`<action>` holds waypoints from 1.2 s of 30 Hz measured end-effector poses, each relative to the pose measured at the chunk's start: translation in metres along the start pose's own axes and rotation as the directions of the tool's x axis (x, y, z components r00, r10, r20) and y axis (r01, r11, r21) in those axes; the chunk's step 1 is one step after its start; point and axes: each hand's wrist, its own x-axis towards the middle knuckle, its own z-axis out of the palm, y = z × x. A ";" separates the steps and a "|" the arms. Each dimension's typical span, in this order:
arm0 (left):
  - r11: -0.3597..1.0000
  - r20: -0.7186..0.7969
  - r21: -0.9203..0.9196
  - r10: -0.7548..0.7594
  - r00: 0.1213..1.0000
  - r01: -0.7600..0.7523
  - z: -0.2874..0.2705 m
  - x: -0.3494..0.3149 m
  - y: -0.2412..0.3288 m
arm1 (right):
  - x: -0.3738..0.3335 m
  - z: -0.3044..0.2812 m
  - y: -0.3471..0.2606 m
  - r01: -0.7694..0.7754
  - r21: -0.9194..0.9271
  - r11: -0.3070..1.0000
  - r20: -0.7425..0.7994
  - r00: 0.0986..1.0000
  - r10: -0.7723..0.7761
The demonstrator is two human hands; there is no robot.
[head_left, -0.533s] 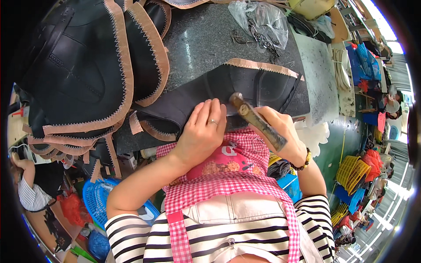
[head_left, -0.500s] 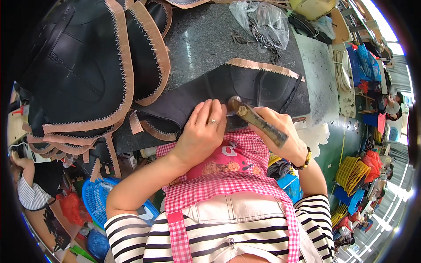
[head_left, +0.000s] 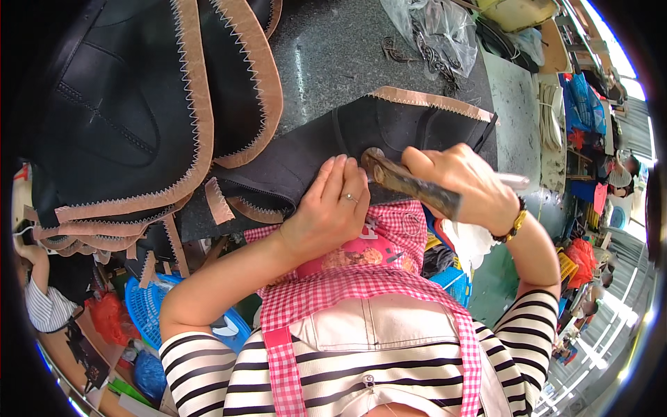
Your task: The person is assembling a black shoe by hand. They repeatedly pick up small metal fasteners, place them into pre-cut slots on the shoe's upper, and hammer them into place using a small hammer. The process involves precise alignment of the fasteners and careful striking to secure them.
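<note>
A black leather boot upper (head_left: 306,160) with a zigzag-stitched tan edge lies across the dark stone slab in front of me. My left hand (head_left: 333,198) presses its near part, fingers close together and slightly bent, thumb hidden. Closed round a hammer (head_left: 417,187), my right hand (head_left: 465,184) is just to the right. The worn hammer head rests on or just above the leather beside my left fingertips; contact is unclear. Past my right hand a pale bar-shaped thing (head_left: 514,181) shows; I cannot tell whether it is held.
More black uppers (head_left: 118,118) with tan edges are piled at the left. On the slab's (head_left: 326,62) far side lie dark metal pieces beside a clear plastic bag (head_left: 451,35). A blue basket (head_left: 149,309) stands below at left, another blue basket (head_left: 455,285) at right. Other people are around the room.
My right hand has moved right and turned, with its elbow farther out. The hammer handle lies flatter and its head stays near my left fingertips. The view has shifted slightly.
</note>
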 end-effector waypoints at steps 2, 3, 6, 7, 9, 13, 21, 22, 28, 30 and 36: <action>1.000 -0.004 -0.007 0.011 1.000 -0.011 -0.002 0.003 -0.002 | 0.006 -0.009 0.000 0.016 -0.060 0.998 0.010 1.000 -0.015; 1.000 -0.001 -0.017 0.008 1.000 -0.008 -0.003 0.002 -0.001 | 0.007 -0.008 0.001 0.031 -0.072 0.997 0.021 0.999 -0.029; 1.000 -0.028 -0.018 -0.012 1.000 0.011 -0.002 0.003 -0.002 | 0.004 -0.007 0.005 0.088 -0.044 0.995 -0.046 0.995 -0.090; 1.000 -0.044 -0.016 -0.023 0.999 0.022 0.002 0.002 -0.001 | -0.002 -0.003 0.004 0.083 -0.033 0.996 -0.073 0.994 -0.085; 0.999 -0.069 -0.039 -0.040 0.997 0.037 0.006 0.002 0.003 | -0.015 0.013 0.000 0.072 -0.026 0.997 -0.125 0.989 -0.074; 1.000 -0.057 0.008 -0.024 0.998 0.024 0.005 0.000 0.001 | -0.010 0.027 -0.008 0.005 -0.005 1.000 -0.185 0.983 -0.006; 0.999 -0.074 0.008 -0.033 0.997 0.033 0.006 0.003 0.004 | -0.004 0.016 -0.013 -0.112 0.179 0.977 -0.180 0.973 0.145; 0.999 -0.065 0.019 -0.029 0.997 0.030 0.001 0.004 0.002 | -0.001 0.020 -0.012 -0.124 0.122 0.985 -0.164 0.976 0.144; 0.881 0.161 -0.381 -0.235 0.959 0.280 -0.112 0.063 -0.009 | -0.039 -0.018 0.016 -0.287 0.491 0.822 -0.530 0.651 0.544; 0.795 0.286 -0.485 -0.250 0.925 0.365 -0.156 0.088 -0.021 | -0.065 -0.048 0.020 -0.283 0.412 0.866 -0.710 0.496 0.500; 0.766 0.505 -0.435 -0.228 0.833 0.474 -0.084 0.078 -0.084 | -0.106 -0.074 0.036 0.005 0.652 0.758 -0.673 0.464 0.576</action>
